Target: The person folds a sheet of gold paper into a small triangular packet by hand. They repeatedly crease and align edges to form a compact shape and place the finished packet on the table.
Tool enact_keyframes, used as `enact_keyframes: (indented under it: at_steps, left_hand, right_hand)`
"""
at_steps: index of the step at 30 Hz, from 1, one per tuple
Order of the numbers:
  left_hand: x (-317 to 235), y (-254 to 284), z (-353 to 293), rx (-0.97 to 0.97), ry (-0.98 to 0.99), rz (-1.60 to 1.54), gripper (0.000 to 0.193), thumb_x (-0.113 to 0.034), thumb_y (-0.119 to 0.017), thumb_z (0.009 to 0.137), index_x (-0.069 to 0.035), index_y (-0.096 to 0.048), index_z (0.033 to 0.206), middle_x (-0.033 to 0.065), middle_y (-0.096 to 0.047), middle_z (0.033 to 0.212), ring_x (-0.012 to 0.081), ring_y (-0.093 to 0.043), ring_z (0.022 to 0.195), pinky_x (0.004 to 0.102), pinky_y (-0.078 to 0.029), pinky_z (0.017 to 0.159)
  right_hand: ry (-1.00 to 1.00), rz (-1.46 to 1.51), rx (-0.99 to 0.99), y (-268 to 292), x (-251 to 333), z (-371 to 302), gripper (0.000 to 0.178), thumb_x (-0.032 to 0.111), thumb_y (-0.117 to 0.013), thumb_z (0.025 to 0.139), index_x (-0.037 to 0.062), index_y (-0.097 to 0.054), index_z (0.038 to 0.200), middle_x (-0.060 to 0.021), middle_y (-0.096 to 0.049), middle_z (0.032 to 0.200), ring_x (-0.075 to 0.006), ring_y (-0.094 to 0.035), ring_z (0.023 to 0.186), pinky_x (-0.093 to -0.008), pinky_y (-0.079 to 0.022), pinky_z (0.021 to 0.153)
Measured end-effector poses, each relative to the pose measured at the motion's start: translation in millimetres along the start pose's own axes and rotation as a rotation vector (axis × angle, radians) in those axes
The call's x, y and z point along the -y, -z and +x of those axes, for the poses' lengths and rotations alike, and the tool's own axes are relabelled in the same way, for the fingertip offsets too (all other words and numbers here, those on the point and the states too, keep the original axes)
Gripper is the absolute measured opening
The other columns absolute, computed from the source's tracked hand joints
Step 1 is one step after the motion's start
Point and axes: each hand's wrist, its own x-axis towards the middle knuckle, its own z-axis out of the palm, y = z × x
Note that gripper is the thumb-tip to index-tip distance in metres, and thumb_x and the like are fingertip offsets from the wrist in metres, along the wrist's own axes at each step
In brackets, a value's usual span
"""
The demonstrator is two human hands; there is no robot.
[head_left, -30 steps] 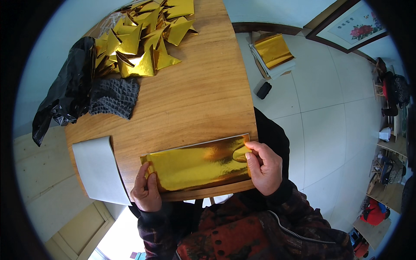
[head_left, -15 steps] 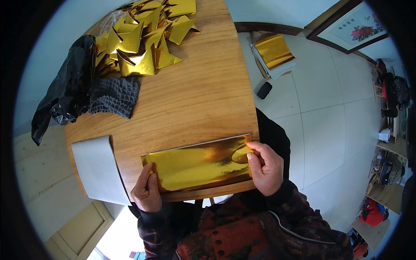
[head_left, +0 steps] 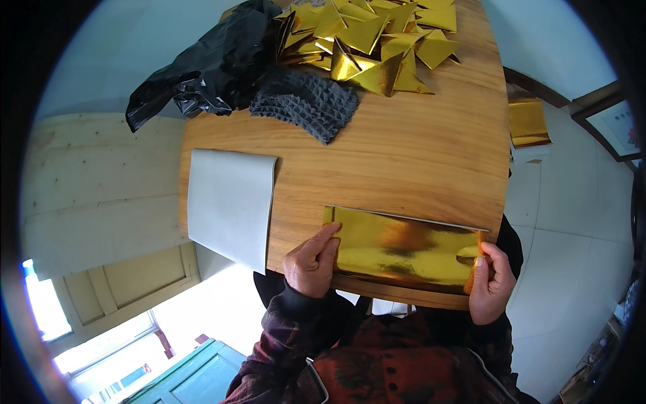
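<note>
The gold foil sheet (head_left: 404,246) lay flat on the near edge of the round wooden table (head_left: 417,155), its long side running left to right in front of the person.

Left hand (head_left: 311,262): the forearm entered from the lower edge and angled up toward the sheet's left end. The fingers (head_left: 328,237) were curled and pressed together on the sheet's left short edge, with the knuckles raised and the back of the hand facing the camera. The hand was closed on that edge, pinning it to the table.

Right hand (head_left: 490,283): the forearm rose from the lower right. The thumb and fingers were pinched on the sheet's right end, where a small flap of foil was turned up at the corner. The palm faced left, toward the sheet.

Both hands were well apart, one at each end of the sheet.

Other items on the table: a grey sheet (head_left: 229,205) lay just left of the left hand, overhanging the table edge. A dark knitted cloth (head_left: 306,101) and a black plastic bag (head_left: 202,67) lay at the far side, beside a pile of folded gold triangles (head_left: 377,40).
</note>
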Motion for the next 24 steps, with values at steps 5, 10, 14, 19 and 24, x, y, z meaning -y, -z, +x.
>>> enact_keyframes:
  at_steps: [5,10,14,19,24]
  left_hand:
    - [-1.3,1.4,0.1,0.012,-0.015,0.007,0.023,-0.008,-0.068,0.087,-0.006,-0.070,0.110,0.0180,-0.071,0.091,0.0257,-0.071,0.080,0.0297,-0.054,0.071]
    - [-0.3,0.9,0.8,0.016,-0.009,0.026,0.023,-0.009,-0.068,0.086,-0.007,-0.070,0.110,0.0187,-0.071,0.091,0.0269,-0.072,0.082,0.0306,-0.054,0.071]
    - [-0.8,0.7,1.7,0.016,-0.007,0.021,0.024,-0.009,-0.069,0.086,-0.007,-0.071,0.110,0.0188,-0.071,0.091,0.0270,-0.072,0.083,0.0308,-0.055,0.071]
    - [-1.7,2.0,0.7,0.060,0.032,0.042,0.025,-0.002,-0.065,0.088,-0.001,-0.068,0.113,0.0169,-0.072,0.100,0.0205,-0.071,0.089,0.0271,-0.054,0.078]
    - [0.7,-0.3,-0.1,0.047,0.127,0.009,0.024,-0.008,-0.069,0.085,-0.006,-0.071,0.109,0.0177,-0.072,0.094,0.0235,-0.072,0.084,0.0296,-0.054,0.072]
  right_hand:
    - [0.068,-0.032,0.006,1.0,0.2,0.2,0.021,-0.002,-0.057,0.092,-0.0018,-0.060,0.113,-0.0107,-0.065,0.095,-0.0136,-0.060,0.077,-0.0250,-0.049,0.070]
    - [0.103,-0.038,0.004,0.2,0.3,2.0,0.021,-0.002,-0.056,0.093,-0.0019,-0.059,0.114,-0.0117,-0.066,0.098,-0.0140,-0.062,0.080,-0.0248,-0.049,0.072]
    - [0.074,-0.016,0.013,1.1,-1.2,0.9,0.021,-0.001,-0.056,0.093,-0.0018,-0.059,0.114,-0.0116,-0.066,0.098,-0.0137,-0.062,0.081,-0.0246,-0.049,0.072]
    - [0.026,0.005,0.023,2.0,-1.3,-0.5,0.021,-0.001,-0.056,0.093,-0.0020,-0.059,0.114,-0.0112,-0.066,0.098,-0.0129,-0.061,0.081,-0.0245,-0.049,0.072]
    - [0.061,0.009,-0.005,-1.1,-0.4,2.0,0.019,0.001,-0.057,0.093,-0.0010,-0.061,0.111,-0.0120,-0.066,0.097,-0.0161,-0.063,0.080,-0.0268,-0.050,0.071]
